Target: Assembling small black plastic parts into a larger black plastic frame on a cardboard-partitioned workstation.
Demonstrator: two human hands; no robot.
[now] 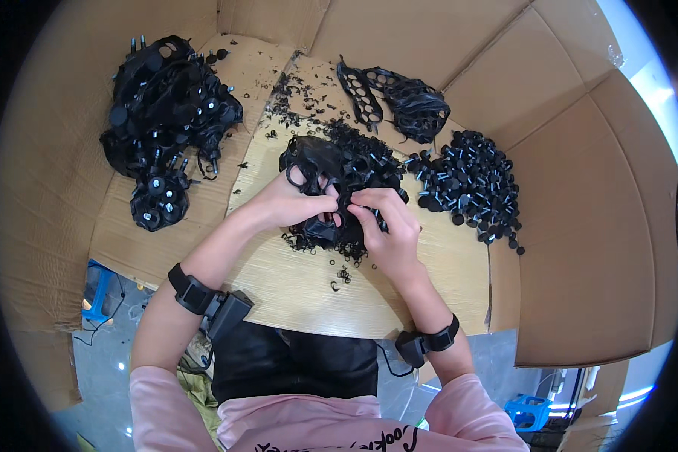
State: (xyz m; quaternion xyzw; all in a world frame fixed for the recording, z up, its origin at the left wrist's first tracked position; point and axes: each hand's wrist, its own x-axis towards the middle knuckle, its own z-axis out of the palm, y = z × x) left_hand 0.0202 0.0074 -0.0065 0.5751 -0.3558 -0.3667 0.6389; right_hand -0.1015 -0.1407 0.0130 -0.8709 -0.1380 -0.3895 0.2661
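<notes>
My left hand (303,202) is closed on a black rubber sheet (314,156) with round holes, its fingers showing through the openings. Close beside it, my right hand (384,218) pinches at the sheet's edge with thumb and forefinger; whatever small piece lies between those fingertips is too hidden to make out. Under and behind both hands spreads a dark heap of black rubber scraps (369,154), with small rings scattered toward me. Each forearm carries a strapped-on black device.
Tangled black sheets with bolt-studded discs (177,113) lie at the left. Loose black-headed bolts (474,181) are piled at the right. Holed sheets (410,105) rest at the back. Tall cardboard walls (587,203) surround the board (444,279). A blue stool (527,413) stands below right.
</notes>
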